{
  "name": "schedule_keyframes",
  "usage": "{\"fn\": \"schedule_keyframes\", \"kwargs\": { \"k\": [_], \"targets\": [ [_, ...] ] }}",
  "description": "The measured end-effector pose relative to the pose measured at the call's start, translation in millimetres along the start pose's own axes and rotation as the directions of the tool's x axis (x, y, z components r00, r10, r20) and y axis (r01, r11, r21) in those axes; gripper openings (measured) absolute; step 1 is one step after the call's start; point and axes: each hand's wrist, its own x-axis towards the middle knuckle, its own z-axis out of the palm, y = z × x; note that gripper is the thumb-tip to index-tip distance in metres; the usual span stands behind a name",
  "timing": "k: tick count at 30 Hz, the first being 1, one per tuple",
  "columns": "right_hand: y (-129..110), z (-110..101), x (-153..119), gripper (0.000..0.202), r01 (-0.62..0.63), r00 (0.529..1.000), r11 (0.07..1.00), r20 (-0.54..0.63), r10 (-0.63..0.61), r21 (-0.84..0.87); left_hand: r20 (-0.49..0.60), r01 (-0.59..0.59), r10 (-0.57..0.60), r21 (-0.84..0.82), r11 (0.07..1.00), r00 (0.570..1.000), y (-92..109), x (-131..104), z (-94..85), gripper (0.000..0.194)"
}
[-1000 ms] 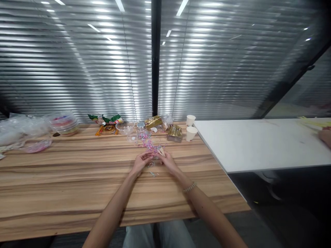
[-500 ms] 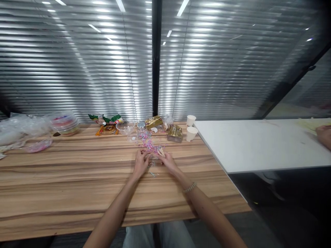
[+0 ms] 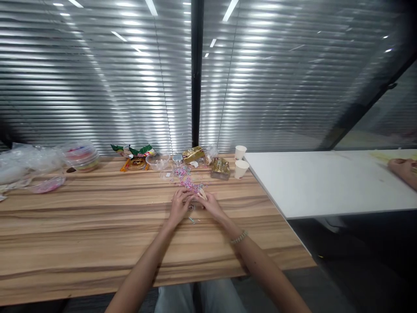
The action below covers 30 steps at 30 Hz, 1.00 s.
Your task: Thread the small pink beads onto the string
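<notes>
My left hand [image 3: 180, 204] and my right hand [image 3: 211, 205] meet low over the wooden table, fingertips almost touching. In my right hand a pale, two-pronged wooden-looking piece [image 3: 202, 194] juts up between thumb and fingers. The left fingers are pinched together, and whatever lies between them is too small to make out. Just beyond my fingertips spreads a loose pile of small pink, purple and white beads [image 3: 190, 183]. A small ring-shaped item [image 3: 191, 208] rests between my wrists, with a few thin pale-green bits [image 3: 192, 220] nearer to me.
Behind the beads stand a clear bowl [image 3: 158, 161], a small jar [image 3: 177, 160] and gold packets [image 3: 220, 168]. Two paper cups [image 3: 241, 168] are at the right. Stacked tubs [image 3: 81, 155] and plastic bags [image 3: 29, 161] lie left. Another person's hand [image 3: 404, 170] is over the white table [image 3: 325, 182].
My left fingers have shifted slightly right and closed in toward my right fingertips. The pale piece has tilted a little. The other person's hand has moved left over the white table.
</notes>
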Motion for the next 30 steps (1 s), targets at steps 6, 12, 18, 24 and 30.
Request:
{"fn": "schedule_keyframes", "kwargs": {
  "k": [6, 12, 18, 24, 30],
  "targets": [
    [0, 0, 0, 0.030, 0.016, 1.000, 1.000, 0.019, -0.017, 0.004, 0.057, 0.061, -0.052, -0.156, 0.986, 0.997, 7, 2, -1.2, 0.019],
    [0, 0, 0, 0.024, -0.049, 0.999, 0.995, -0.017, 0.051, 0.091, 0.089, 0.142, -0.122, -0.281, 0.949, 0.989, 14, 3, -2.6, 0.022],
    [2, 4, 1, 0.020, -0.098, 0.989, 0.964, -0.084, 0.122, 0.248, 0.057, 0.144, -0.133, -0.333, 0.932, 0.989, 22, 2, -3.1, 0.022],
    [3, 4, 2, 0.019, -0.093, 0.987, 0.963, -0.107, 0.123, 0.253, 0.108, 0.147, -0.109, -0.464, 0.873, 0.988, 28, 1, -5.9, 0.023],
    [5, 3, 2, 0.019, -0.072, 0.995, 0.985, -0.053, 0.081, 0.154, 0.202, 0.358, -0.297, -0.585, 0.728, 0.933, 23, 0, -1.6, 0.027]
  ]
}}
